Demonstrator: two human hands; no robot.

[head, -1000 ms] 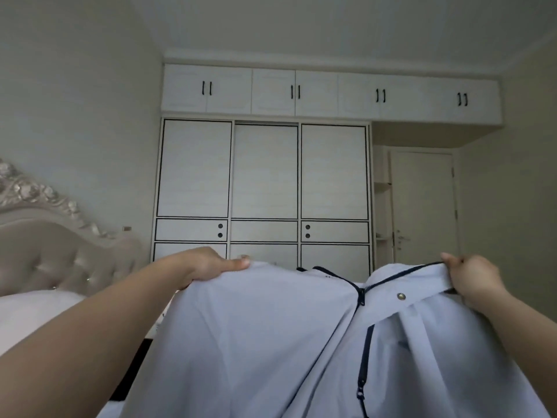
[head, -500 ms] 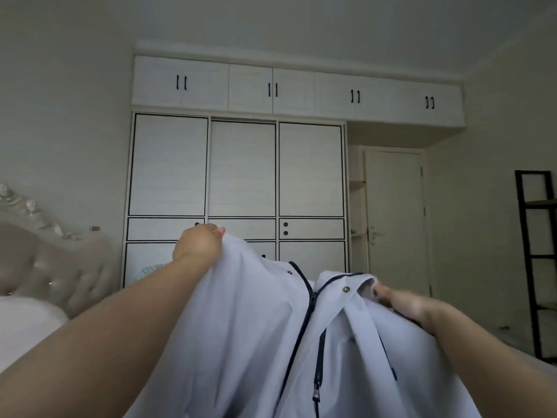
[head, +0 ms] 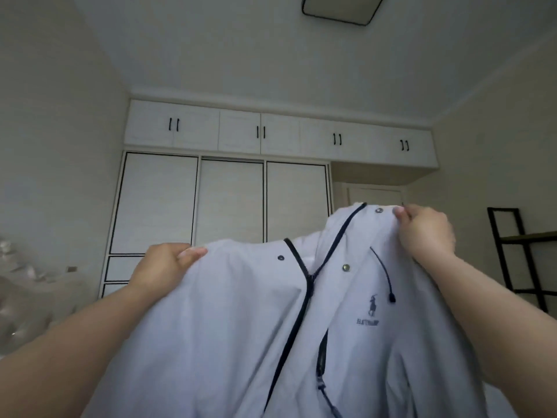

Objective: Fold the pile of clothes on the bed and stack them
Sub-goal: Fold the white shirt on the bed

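In the head view, both hands hold up a pale lilac-white zip jacket of thin smooth fabric (head: 241, 321), which hangs in front of the person and fills the lower middle of the picture. The left hand (head: 164, 263) grips the top edge of the jacket at its left shoulder; the thumb lies flat on the front of the fabric and the other fingers are curled behind it, out of sight. The right hand (head: 426, 233) is higher and pinches the top edge on the other side, with the fingers bent over the cloth and the fingertips (head: 399, 211) pressed on the hem.

Between the two hands runs a dark navy zipper (head: 304, 309), open at the top, so the collar parts there. Just beside the right fingertips there is a small round metal snap button (head: 378, 210). Below the right hand a dark drawstring cord (head: 384, 270) hangs down, and under it sits a small dark embroidered logo of a horse rider with letters (head: 372, 306).

Behind the hands stands a white wardrobe with black-edged sliding doors (head: 229, 203). To the right of the right hand is a black metal shelf frame (head: 521, 251).
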